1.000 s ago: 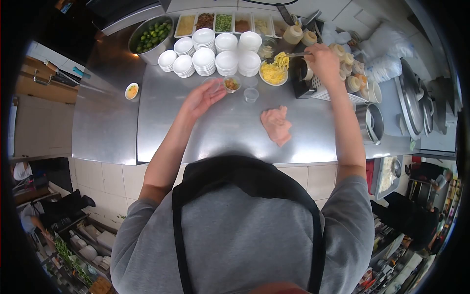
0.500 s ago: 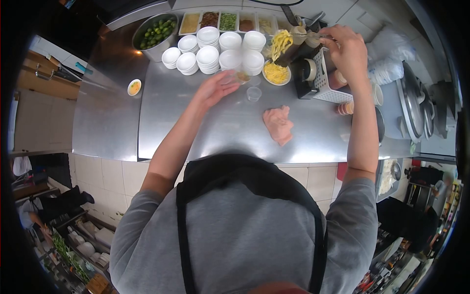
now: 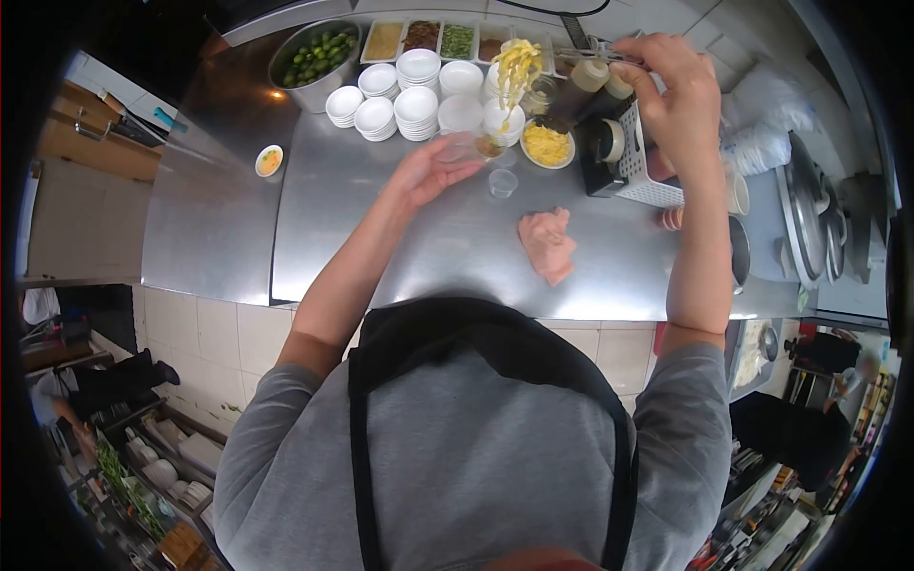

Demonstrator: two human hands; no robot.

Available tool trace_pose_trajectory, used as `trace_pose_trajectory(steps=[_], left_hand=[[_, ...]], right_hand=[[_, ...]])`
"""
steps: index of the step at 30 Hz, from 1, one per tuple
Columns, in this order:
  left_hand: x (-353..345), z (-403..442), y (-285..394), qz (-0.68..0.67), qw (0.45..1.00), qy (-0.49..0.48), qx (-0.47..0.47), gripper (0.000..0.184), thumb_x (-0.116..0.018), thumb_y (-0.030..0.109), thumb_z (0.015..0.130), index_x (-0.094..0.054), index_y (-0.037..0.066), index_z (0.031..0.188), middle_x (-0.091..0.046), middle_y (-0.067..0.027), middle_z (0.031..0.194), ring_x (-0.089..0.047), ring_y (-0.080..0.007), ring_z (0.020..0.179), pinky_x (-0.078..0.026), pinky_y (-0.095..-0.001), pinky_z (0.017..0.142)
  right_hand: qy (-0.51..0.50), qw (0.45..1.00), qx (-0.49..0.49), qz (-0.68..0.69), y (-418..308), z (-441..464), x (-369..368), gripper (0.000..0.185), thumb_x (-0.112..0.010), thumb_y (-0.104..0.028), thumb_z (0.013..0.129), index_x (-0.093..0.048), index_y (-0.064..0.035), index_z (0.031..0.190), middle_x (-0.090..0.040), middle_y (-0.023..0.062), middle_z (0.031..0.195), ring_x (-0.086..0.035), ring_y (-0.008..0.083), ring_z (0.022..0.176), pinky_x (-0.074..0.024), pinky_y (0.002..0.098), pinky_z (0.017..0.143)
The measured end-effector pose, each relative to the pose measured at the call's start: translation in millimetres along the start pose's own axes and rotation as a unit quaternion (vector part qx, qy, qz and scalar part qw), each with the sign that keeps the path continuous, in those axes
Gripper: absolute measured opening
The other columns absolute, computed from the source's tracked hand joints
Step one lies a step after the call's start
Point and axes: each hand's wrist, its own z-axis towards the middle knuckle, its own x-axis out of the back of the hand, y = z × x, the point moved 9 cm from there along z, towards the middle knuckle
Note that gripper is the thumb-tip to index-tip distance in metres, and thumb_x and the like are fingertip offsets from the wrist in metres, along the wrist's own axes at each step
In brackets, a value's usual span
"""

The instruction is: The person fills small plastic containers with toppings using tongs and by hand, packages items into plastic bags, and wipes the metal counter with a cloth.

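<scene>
Fingers of the right hand (image 3: pixel 684 93) pinch metal tongs (image 3: pixel 592 49), from which one clump of yellow shreds (image 3: pixel 517 68) hangs, its long axis slanting down toward a clear plastic cup (image 3: pixel 489 146). That cup lies left of the right fingers and nearer the body; the left hand (image 3: pixel 430 173), closer, pinches it, with brownish food inside. Counted: two clear cups, one (image 3: pixel 503 184) standing on the bench (image 3: pixel 381 224); one bowl of yellow shreds (image 3: pixel 570 160); nine stacks of white dishes (image 3: pixel 418 65); one pink cloth (image 3: pixel 547 246).
</scene>
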Motion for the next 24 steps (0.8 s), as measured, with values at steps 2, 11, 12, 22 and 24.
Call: trace_pose_trajectory(steps=[2, 11, 12, 22, 24], left_hand=[[-3.4, -4.4, 2.8, 0.006, 1.000, 0.008, -0.004, 0.038, -0.043, 0.020, 0.089, -0.041, -0.005, 0.118, -0.046, -0.0244, 0.118, -0.051, -0.0368, 0.104, -0.044, -0.0403, 0.091], [-19.1, -13.2, 11.8, -0.012, 1.000, -0.018, -0.015, 0.040, -0.041, 0.019, 0.090, -0.038, -0.006, 0.120, -0.044, -0.0251, 0.120, -0.050, -0.0390, 0.104, -0.045, -0.0411, 0.091], [-19.9, -13.3, 12.3, -0.012, 1.000, -0.018, -0.015, 0.040, -0.041, 0.019, 0.090, -0.038, -0.006, 0.120, -0.044, -0.0251, 0.120, -0.050, -0.0390, 0.104, -0.045, -0.0411, 0.091], [-5.0, -8.9, 7.6, -0.002, 1.000, 0.009, -0.010, 0.040, -0.044, 0.020, 0.089, -0.038, -0.005, 0.120, -0.043, -0.0243, 0.121, -0.049, -0.0386, 0.106, -0.043, -0.0423, 0.092], [0.5, -8.5, 5.5, 0.005, 1.000, 0.021, -0.008, 0.040, -0.045, 0.020, 0.089, -0.038, -0.004, 0.120, -0.043, -0.0239, 0.121, -0.049, -0.0385, 0.106, -0.043, -0.0426, 0.092]], right_hand=[[0.003, 1.000, 0.009, 0.007, 5.7, -6.3, -12.0, 0.015, -0.063, -0.013, 0.070, -0.064, -0.0098, 0.085, -0.058, 0.0017, 0.076, -0.053, 0.0166, 0.071, -0.0344, 0.0276, 0.067], [-0.006, 0.999, 0.001, 0.033, 5.9, -16.5, -29.3, 0.013, -0.065, -0.012, 0.069, -0.063, -0.0103, 0.082, -0.058, -0.0002, 0.073, -0.054, 0.0160, 0.071, -0.0348, 0.0294, 0.066], [-0.017, 0.999, 0.002, 0.037, 6.1, -17.5, -31.8, 0.014, -0.064, -0.011, 0.070, -0.063, -0.0088, 0.084, -0.058, 0.0002, 0.074, -0.053, 0.0151, 0.070, -0.0335, 0.0276, 0.066], [0.000, 0.999, -0.043, 0.024, 27.5, -23.2, -17.8, 0.011, -0.063, -0.013, 0.070, -0.064, -0.0114, 0.081, -0.059, -0.0004, 0.072, -0.055, 0.0166, 0.073, -0.0356, 0.0308, 0.067], [0.019, 0.998, -0.063, -0.003, 39.4, -26.1, -11.9, 0.011, -0.063, -0.014, 0.070, -0.064, -0.0114, 0.081, -0.059, -0.0003, 0.072, -0.055, 0.0171, 0.073, -0.0355, 0.0307, 0.068]])
